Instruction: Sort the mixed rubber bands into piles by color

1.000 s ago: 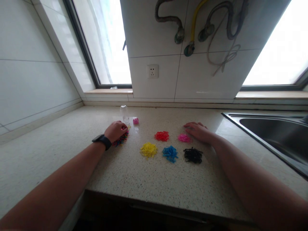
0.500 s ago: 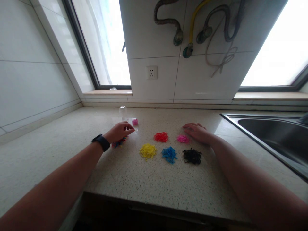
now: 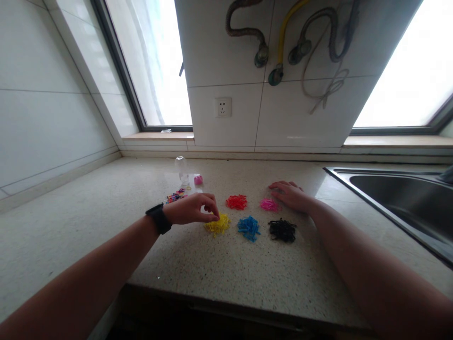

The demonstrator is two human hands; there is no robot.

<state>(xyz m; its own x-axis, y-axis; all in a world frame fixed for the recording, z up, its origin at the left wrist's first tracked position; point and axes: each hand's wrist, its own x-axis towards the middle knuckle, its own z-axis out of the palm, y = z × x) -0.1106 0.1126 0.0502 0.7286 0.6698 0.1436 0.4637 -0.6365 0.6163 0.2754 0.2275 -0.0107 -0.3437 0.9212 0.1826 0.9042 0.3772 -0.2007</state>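
Observation:
My left hand (image 3: 198,208), with a black watch on its wrist, is over the upper left edge of a yellow pile of small rubber bands (image 3: 218,225). Its thumb and forefinger are pinched together; whatever they hold is too small to make out. Partly behind this hand lies a mixed-colour pile of rubber bands (image 3: 176,195). My right hand (image 3: 290,196) rests flat on the counter with fingers stretched out, beside the pink pile (image 3: 270,205). Red (image 3: 237,202), blue (image 3: 249,228) and black (image 3: 282,230) piles lie between and below the hands.
A clear bottle (image 3: 181,170) and a pink cap-like object (image 3: 198,180) stand behind the mixed pile. At the right, a steel sink (image 3: 399,189) is set into the speckled counter (image 3: 219,274). A tiled wall with a socket (image 3: 222,107) rises at the back.
My left hand has moved right and toward me, from above the mixed pile to the yellow pile, still pinched. The mixed pile shows more now. My right hand has stayed put.

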